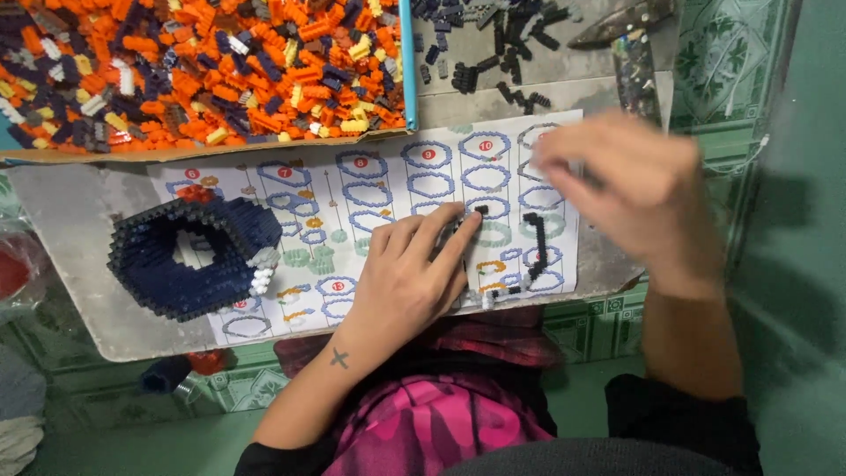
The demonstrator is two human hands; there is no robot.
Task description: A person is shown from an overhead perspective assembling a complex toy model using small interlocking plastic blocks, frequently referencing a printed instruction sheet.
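2 hands over the printed paper instruction sheet [388,189]: left hand [414,273] pinches a small black brick [480,210]; blurred right hand [630,189], grip unclear, could scatter the loose black brick strip [534,242].

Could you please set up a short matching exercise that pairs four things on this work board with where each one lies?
Things:
1. dark blue ring-shaped brick model
2. heap of orange and mixed small bricks
3. scattered black small bricks
4. left hand

Places:
A. top left, in the cardboard tray
B. on the middle of the paper instruction sheet
C. on the sheet's left end
D. top centre, on bare board

Pairs: 1-C, 2-A, 3-D, 4-B
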